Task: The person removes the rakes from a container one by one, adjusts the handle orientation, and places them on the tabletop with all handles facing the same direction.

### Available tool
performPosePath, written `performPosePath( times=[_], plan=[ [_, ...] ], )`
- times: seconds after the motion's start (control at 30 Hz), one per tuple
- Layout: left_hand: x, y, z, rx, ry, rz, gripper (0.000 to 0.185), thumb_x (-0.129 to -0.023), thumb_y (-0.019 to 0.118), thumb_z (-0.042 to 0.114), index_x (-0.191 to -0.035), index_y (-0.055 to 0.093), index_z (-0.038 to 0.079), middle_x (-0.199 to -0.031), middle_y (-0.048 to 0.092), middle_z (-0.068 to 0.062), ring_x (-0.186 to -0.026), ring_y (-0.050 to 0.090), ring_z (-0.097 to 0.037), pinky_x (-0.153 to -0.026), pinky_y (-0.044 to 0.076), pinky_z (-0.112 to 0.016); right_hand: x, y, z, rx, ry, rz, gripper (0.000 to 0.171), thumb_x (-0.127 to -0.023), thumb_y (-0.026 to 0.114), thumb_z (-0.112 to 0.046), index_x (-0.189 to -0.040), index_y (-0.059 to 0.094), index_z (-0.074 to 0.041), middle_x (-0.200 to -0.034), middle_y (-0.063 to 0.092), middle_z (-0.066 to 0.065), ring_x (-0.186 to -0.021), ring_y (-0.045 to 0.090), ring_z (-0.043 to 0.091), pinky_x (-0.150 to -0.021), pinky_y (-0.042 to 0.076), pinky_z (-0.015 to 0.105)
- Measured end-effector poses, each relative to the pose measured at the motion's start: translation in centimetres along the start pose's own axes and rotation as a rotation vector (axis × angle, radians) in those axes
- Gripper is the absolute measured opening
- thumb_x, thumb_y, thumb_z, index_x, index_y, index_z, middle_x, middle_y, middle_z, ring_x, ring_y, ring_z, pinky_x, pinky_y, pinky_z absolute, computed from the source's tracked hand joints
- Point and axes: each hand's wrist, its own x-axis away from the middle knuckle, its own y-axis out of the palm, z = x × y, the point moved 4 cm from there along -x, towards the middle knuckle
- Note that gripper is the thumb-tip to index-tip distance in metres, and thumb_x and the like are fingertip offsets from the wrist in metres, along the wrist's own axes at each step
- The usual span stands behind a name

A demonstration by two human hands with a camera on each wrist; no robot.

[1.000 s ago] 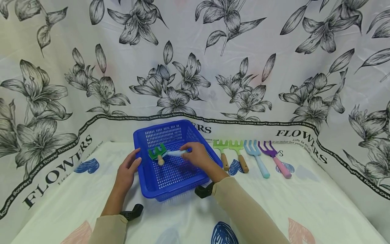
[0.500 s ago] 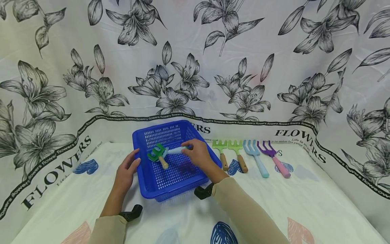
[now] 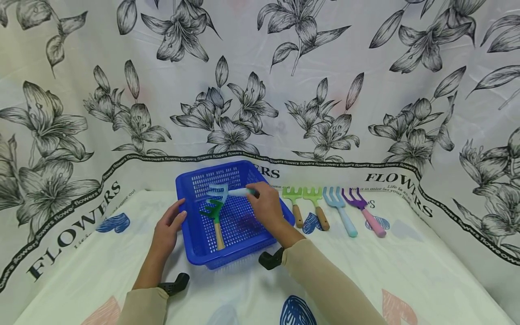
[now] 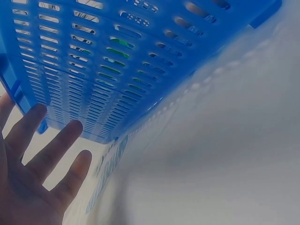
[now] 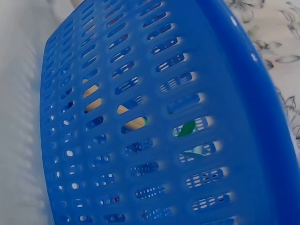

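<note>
"Where's the pale blue fork point(image 3: 233, 192)?"

"Over the basket's far half point(image 3: 233, 230), handle pinched between fingers of the right hand point(image 3: 266, 205)."

"Left hand point(image 3: 167, 228)?"

"At the left edge; only the left wrist view clearly shows its fingers spread."

"FLOWERS" print point(image 3: 81, 220), "flowers" band point(image 3: 192, 158) on floral cloth point(image 3: 239, 40)

Flower-printed cloth walls point(image 3: 284, 131) around a cloth-covered table point(image 3: 406, 266) suggest a makeshift draped booth point(image 3: 479, 203).

Six hand rakes point(image 3: 347, 222), one basket point(image 3: 194, 234)
</note>
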Motion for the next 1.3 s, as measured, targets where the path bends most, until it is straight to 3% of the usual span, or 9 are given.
performPosePath(
  times=[0.3,0.5,0.8,1.1,1.3],
  plan=[
    [0.0,0.0,0.1,0.008,0.005,-0.004,0.058,-0.101,0.045,0.046,-0.153,0.033,0.025,-0.154,0.032,-0.015,-0.138,0.034,-0.039,-0.101,0.038,-0.059,0.2,-1.2,0.2,-0.158,0.003,0.214,0.021,-0.087,0.073,-0.007,-0.107,0.071,-0.001,-0.102,0.067,0.01,-0.083,0.066,0.018,-0.07,0.055,0.023],
    [0.1,0.2,0.3,0.014,0.012,0.003,0.057,-0.101,0.045,0.047,-0.153,0.033,0.026,-0.155,0.032,-0.013,-0.138,0.035,-0.038,-0.101,0.038,-0.058,0.3,-2.0,0.6,-0.262,0.0,0.296,0.021,-0.087,0.074,-0.008,-0.106,0.071,-0.001,-0.103,0.065,0.01,-0.084,0.067,0.02,-0.071,0.056,0.024],
    [0.0,0.2,0.2,0.007,0.012,-0.003,0.058,-0.101,0.045,0.047,-0.152,0.034,0.025,-0.154,0.033,-0.014,-0.137,0.036,-0.038,-0.101,0.039,-0.058,1.3,-3.4,1.2,-0.341,0.09,0.325,0.022,-0.087,0.074,-0.012,-0.108,0.07,-0.004,-0.101,0.066,0.007,-0.082,0.066,0.018,-0.063,0.054,0.023],
    [0.0,-0.1,0.1,-0.007,0.006,0.002,0.059,-0.1,0.045,0.049,-0.152,0.034,0.025,-0.154,0.033,-0.013,-0.137,0.036,-0.039,-0.101,0.039,-0.058,2.4,-5.2,2.4,-0.395,0.18,0.286,0.026,-0.089,0.073,-0.017,-0.112,0.068,-0.006,-0.1,0.068,0.009,-0.085,0.065,0.02,-0.069,0.054,0.022],
    [-0.1,0.0,-0.1,0.007,0.019,0.004,0.058,-0.101,0.045,0.048,-0.152,0.034,0.023,-0.154,0.034,-0.015,-0.137,0.036,-0.04,-0.1,0.039,-0.06,3.1,-7.2,1.7,-0.433,0.201,0.268,0.025,-0.09,0.068,-0.004,-0.112,0.063,0.006,-0.102,0.067,0.02,-0.088,0.067,0.027,-0.075,0.056,0.024]
  ],
)
